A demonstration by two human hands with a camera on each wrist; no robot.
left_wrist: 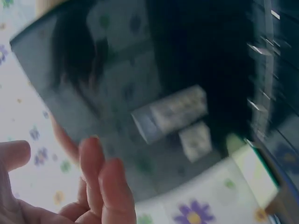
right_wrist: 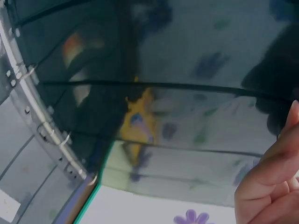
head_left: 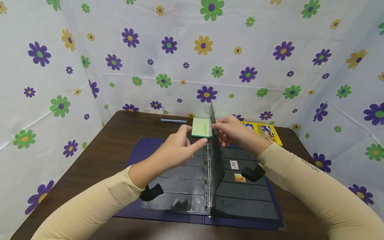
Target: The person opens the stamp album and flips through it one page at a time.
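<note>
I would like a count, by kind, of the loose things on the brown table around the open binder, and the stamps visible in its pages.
Pens: 1
Green notepads: 1
Yellow booklets: 1
Stamps in the binder's right page: 2
Binders: 1
Total: 6

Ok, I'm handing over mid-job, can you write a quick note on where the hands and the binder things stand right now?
Right hand: pinches the top edge of the upright pocket page, which stands on the rings.
Left hand: beside that page, fingers loosely curled, holding nothing that I can see.
Ring binder lies open on the table. Two stamps sit in the right-hand page's pockets.
Behind it: green pad, pen, yellow booklet.
Done: page lifted to vertical. Left: lay it flat.
</note>
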